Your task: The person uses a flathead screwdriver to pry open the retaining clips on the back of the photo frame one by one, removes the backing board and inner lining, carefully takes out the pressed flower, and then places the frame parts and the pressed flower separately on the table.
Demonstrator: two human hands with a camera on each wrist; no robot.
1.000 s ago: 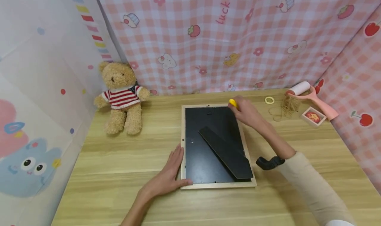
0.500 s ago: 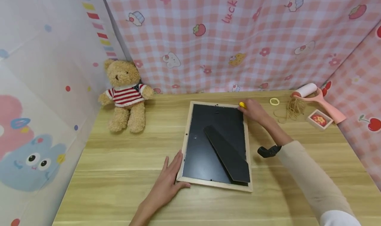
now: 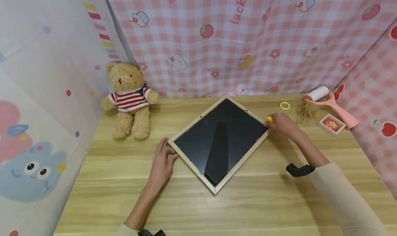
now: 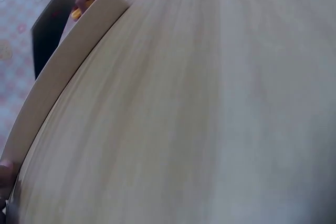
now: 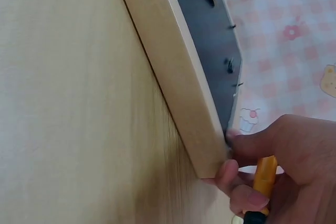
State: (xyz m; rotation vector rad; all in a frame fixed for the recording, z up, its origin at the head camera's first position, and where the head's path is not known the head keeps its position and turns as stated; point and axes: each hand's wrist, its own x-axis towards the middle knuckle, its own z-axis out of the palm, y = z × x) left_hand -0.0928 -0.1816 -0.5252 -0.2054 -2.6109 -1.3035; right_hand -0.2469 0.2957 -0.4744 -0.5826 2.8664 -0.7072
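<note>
The wooden table (image 3: 248, 208) carries a picture frame (image 3: 221, 143) lying face down, turned diamond-wise. The left hand (image 3: 162, 161) touches its left corner with relaxed, straight fingers. The right hand (image 3: 282, 124), at the right corner, grasps a yellow-handled tool (image 3: 271, 119).

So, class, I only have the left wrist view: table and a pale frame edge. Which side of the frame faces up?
Observer: The frame lies face down, with its black back and stand showing.
Operator: Where is the left hand?
Observer: The left hand rests at the frame's left corner, fingers on the wooden edge.
Operator: And the right hand?
Observer: The right hand is at the opposite corner and holds a yellow tool.
</note>
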